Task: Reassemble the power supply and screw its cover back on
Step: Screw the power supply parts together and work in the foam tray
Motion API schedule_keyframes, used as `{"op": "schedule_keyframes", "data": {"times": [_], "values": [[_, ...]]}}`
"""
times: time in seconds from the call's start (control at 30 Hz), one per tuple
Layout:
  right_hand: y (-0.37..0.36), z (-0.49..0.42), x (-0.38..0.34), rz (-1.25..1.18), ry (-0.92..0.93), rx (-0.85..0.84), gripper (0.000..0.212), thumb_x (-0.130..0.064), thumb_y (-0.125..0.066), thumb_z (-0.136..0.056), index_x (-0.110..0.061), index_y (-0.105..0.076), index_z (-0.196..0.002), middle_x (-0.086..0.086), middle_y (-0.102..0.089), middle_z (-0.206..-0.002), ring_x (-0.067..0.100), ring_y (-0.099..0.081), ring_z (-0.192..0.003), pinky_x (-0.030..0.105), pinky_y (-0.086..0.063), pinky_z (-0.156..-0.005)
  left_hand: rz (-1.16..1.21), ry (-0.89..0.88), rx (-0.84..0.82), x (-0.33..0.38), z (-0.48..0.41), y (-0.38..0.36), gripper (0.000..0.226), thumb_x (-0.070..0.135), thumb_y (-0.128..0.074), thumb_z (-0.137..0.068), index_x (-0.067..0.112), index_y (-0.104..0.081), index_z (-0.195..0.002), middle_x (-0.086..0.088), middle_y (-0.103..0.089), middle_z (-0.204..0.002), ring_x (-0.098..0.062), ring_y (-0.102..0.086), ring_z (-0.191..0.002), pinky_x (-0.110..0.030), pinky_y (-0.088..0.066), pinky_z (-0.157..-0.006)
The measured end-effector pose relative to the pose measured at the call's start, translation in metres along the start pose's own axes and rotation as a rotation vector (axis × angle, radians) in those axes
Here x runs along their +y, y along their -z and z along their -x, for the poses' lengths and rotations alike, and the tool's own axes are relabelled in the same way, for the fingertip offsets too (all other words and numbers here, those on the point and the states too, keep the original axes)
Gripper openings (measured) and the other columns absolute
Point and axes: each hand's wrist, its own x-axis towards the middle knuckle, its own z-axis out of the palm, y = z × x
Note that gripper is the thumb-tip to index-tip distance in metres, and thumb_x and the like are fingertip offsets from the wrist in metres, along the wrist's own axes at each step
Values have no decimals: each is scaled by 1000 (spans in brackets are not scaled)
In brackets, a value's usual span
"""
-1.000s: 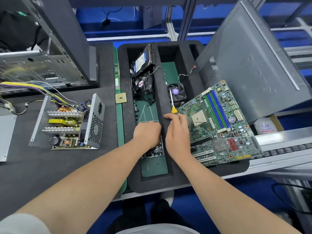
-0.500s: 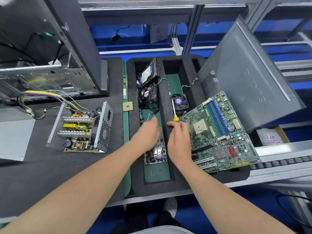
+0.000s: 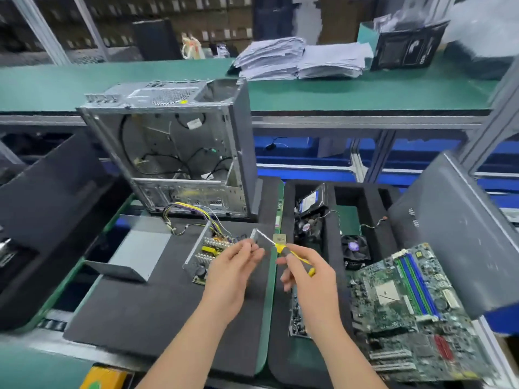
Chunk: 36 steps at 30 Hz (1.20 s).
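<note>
The open power supply [image 3: 206, 252] sits on the black foam mat, its board and heatsinks exposed and coloured wires running back to the case. Its grey metal cover [image 3: 137, 252] lies to its left. My right hand [image 3: 309, 273] grips a yellow-handled screwdriver [image 3: 280, 246], the tip pointing left toward my left hand. My left hand [image 3: 234, 265] hovers above the supply with fingertips pinched together near the driver's tip; whatever they hold is too small to make out.
An empty PC case [image 3: 179, 153] stands behind the supply. The black foam tray [image 3: 331, 220] on the right holds a hard drive [image 3: 311, 202], a fan [image 3: 355, 248] and a motherboard [image 3: 407, 310]. A grey side panel [image 3: 455, 240] leans at far right.
Both hands rose out of the foam tray and moved left over the power supply. My right hand picked up the screwdriver. The camera tilted up, showing the case and back bench.
</note>
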Motion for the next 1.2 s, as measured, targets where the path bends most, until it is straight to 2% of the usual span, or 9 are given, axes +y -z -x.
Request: {"op": "schedule_keyframes", "data": {"times": [0.1,0.2,0.3,0.4,0.53,0.77,0.87,1.07,1.2], "values": [[-38,12,-13,-134,1,-79,14,-12,-69,-99,-18,-81,-102,18,-76,-84,20,-57,-60,28,-48,-54,208,2,2,22,4,22,19,18,-60,-101,2,-69,-106,-5,-73,-94,-14,-74,-92,-21,-59,-83],[-69,17,-17,-152,14,-55,12,-18,-73,-92,-13,-81,-99,16,-74,-79,21,-57,-60,29,-50,-55,341,68,46,38,4,43,20,19,-57,-104,4,-67,-96,-5,-73,-88,-12,-74,-81,-22,-60,-75],[-91,16,-17,-95,31,-36,14,-25,-71,-88,-16,-81,-93,14,-73,-76,19,-58,-59,28,-50,-54,433,126,47,46,-3,69,19,15,-54,-106,4,-66,-97,-5,-76,-89,-12,-77,-87,-22,-61,-74],[-110,15,-14,-33,45,-16,12,-25,-70,-85,-22,-81,-88,14,-72,-70,17,-57,-55,29,-49,-51,410,142,23,50,-12,92,17,15,-55,-104,2,-65,-100,-6,-76,-91,-11,-76,-90,-21,-60,-75],[-128,13,-7,58,54,-7,14,-23,-68,-84,-16,-80,-83,11,-67,-67,22,-54,-55,35,-46,-51,336,146,-16,51,-28,119,15,14,-58,-101,1,-65,-105,-8,-75,-93,-11,-75,-87,-23,-60,-80],[-145,9,0,178,96,61,15,-14,-68,-91,-15,-80,-83,6,-69,-67,19,-55,-54,29,-46,-48,154,110,-138,53,-50,145,33,22,-67,-91,-3,-62,-113,-14,-74,-100,-17,-73,-94,-24,-59,-83],[-144,8,-2,219,99,66,13,-18,-68,-93,-16,-80,-88,9,-71,-69,20,-59,-56,29,-49,-51,92,109,-159,52,-58,147,36,23,-68,-89,-3,-62,-113,-16,-74,-100,-20,-74,-94,-25,-59,-83],[-140,3,-8,146,86,122,20,-28,-72,-94,-12,-80,-86,18,-73,-74,25,-64,-60,35,-55,-56,114,150,-185,48,-64,138,44,23,-68,-88,-9,-61,-118,-15,-74,-100,-20,-75,-98,-24,-59,-85],[-137,0,-6,116,62,156,16,-24,-74,-98,-11,-79,-92,14,-76,-86,24,-71,-73,32,-58,-64,199,213,-168,47,-65,131,35,21,-70,-92,-5,-70,-116,-15,-74,-105,-20,-73,-100,-25,-58,-86]]}}
